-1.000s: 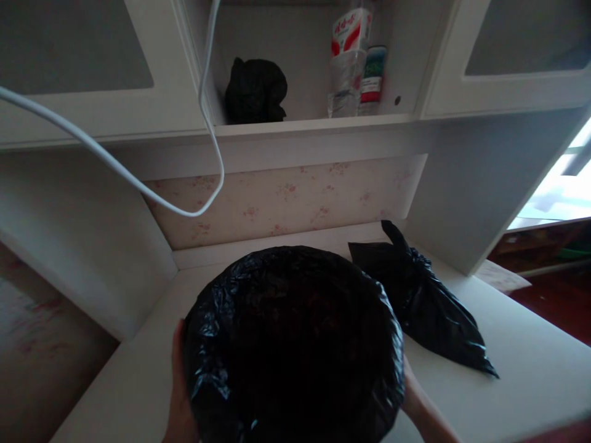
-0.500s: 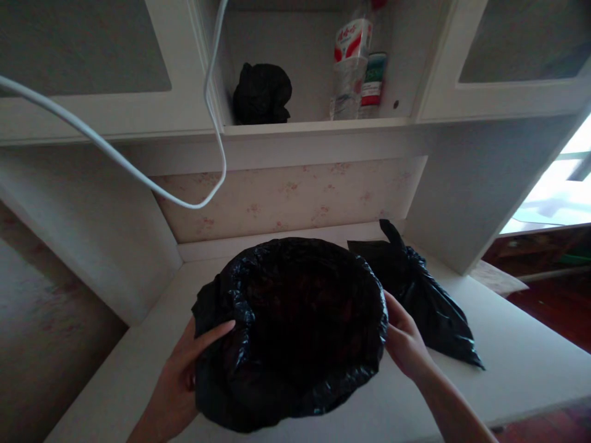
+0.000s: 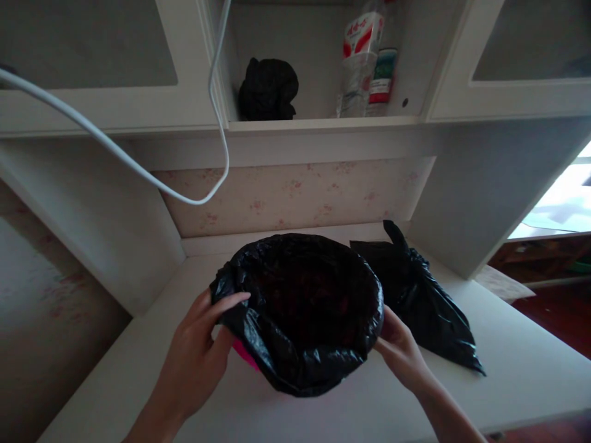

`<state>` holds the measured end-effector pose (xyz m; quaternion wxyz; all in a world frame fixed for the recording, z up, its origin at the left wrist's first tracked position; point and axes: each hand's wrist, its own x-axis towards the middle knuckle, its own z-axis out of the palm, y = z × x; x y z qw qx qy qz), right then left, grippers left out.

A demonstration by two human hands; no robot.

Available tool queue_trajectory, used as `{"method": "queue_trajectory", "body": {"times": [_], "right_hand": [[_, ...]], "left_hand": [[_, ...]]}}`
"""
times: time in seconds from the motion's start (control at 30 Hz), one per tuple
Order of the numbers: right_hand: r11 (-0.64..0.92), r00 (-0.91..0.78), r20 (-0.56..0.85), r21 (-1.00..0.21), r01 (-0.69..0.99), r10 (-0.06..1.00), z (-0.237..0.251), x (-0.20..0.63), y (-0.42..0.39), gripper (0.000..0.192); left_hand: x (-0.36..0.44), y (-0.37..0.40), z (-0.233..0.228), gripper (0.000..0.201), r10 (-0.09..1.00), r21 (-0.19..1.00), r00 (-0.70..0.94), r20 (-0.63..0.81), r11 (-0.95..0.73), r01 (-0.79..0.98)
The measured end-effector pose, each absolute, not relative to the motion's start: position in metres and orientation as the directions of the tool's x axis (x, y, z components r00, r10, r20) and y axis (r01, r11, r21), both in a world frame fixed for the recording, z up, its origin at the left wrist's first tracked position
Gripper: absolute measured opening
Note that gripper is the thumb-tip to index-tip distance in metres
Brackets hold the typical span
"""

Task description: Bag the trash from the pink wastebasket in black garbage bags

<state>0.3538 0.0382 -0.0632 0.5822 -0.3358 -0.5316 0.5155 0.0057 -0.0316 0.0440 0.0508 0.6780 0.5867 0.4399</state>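
A black garbage bag point(image 3: 305, 369) lines a round bin and folds over its rim, its dark opening facing me. Below the fold on the left, a strip of the pink bin point(image 3: 245, 355) shows. My left hand point(image 3: 205, 341) grips the bag at the left rim, with a finger over the edge and the thumb beneath. At the right rim, my right hand point(image 3: 399, 344) is closed on the lined bin's side, its fingertips partly hidden behind the bag. Just beyond that hand lies a knotted black garbage bag point(image 3: 434, 307) on the white desk point(image 3: 521, 369).
Above the desk, an open shelf point(image 3: 318, 123) holds a black bundle point(image 3: 268, 90), a clear plastic bottle point(image 3: 359, 74) and another bottle with a green and red label point(image 3: 384, 74). A white cable point(image 3: 115, 151) hangs across the upper left. Cabinet side panels point(image 3: 503, 178) flank the desk.
My left hand has moved up and right, drawing the bag's left edge inward and up. The pink bin now shows beneath it. My right hand stays at the right rim.
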Motion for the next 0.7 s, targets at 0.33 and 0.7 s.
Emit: {"method": "queue_trajectory", "body": {"times": [0.33,0.7], "right_hand": [[0.179,0.112,0.144,-0.880,-0.439,0.983,-0.037,0.363,0.056,0.031],[0.222,0.135,0.183,-0.892,-0.393,0.974,0.056,0.358,0.144,0.018]], "left_hand": [[0.014,-0.030,0.056,0.040,0.904,0.541,-0.006,0.428,-0.250,0.803],[0.001,0.001,0.055,0.041,0.831,0.773,-0.305,0.465,-0.213,0.598]]}}
